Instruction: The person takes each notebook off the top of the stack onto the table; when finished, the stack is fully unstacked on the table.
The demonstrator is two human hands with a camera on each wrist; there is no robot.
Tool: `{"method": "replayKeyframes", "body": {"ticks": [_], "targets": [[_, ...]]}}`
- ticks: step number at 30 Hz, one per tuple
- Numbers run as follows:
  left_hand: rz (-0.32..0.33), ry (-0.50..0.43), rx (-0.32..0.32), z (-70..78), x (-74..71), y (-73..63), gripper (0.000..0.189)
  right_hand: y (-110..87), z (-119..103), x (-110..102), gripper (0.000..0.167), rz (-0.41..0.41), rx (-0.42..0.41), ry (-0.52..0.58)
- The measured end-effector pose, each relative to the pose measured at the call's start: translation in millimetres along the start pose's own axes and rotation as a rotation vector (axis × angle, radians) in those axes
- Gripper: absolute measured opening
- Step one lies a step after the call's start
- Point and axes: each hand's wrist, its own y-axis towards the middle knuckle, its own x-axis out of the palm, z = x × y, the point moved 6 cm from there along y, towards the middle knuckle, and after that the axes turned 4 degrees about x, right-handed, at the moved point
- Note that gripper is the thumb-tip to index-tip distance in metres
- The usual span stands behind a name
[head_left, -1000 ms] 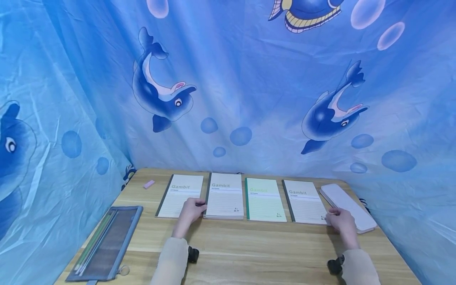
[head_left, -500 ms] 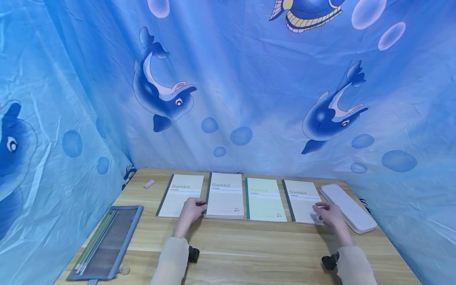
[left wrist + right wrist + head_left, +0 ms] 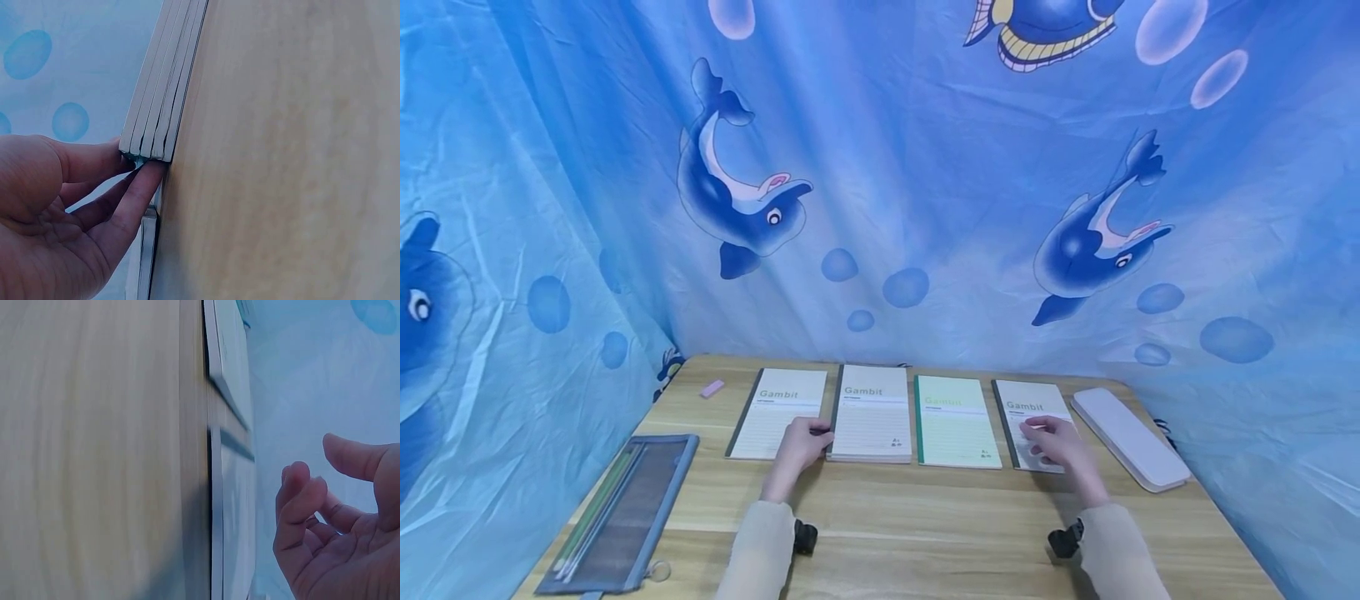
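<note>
Four... Several Gambit notebooks lie in a row in the head view. My left hand (image 3: 801, 442) is at the left edge of a thick notebook stack (image 3: 871, 417). In the left wrist view, my thumb sits at the top of the stack's spine (image 3: 156, 106), with a finger at its bottom edge, pinching it. My right hand (image 3: 1054, 442) hovers over the rightmost grey-spined notebook (image 3: 1033, 396), holding nothing. Its fingers bend loosely, apart from the thumb, in the right wrist view. Between them lies a green notebook (image 3: 957, 425); another grey-spined notebook (image 3: 786, 387) lies left.
A white pencil case (image 3: 1131, 437) lies at the right of the wooden table (image 3: 910, 533). On the left are a mesh zip pouch (image 3: 647, 508) with pencils inside and a pink eraser (image 3: 712, 388). A blue dolphin-print curtain (image 3: 880, 208) stands behind the table.
My right hand has moved left from the rightmost notebook's right edge to above its cover. The left hand has stayed at the stack's left edge.
</note>
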Motion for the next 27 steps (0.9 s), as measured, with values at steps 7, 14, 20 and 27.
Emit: {"method": "replayKeyframes", "body": {"ticks": [7,14,20,27], "targets": [[-0.011,0.004,-0.012,-2.3,-0.6,0.4,0.029,4.4,-19,27,0.042,-0.033,-0.031,0.054],[-0.003,-0.015,-0.004,-1.1,0.5,0.5,0.029,7.6,-37,52,0.042,-0.07,-0.05,0.073],[-0.005,-0.025,0.003,-1.2,1.5,2.1,0.028,8.2,-50,76,0.045,-0.07,-0.06,0.046],[0.002,-0.02,-0.006,-1.9,0.6,1.8,0.028,14.4,-61,100,0.044,-0.086,-0.075,0.03]]}}
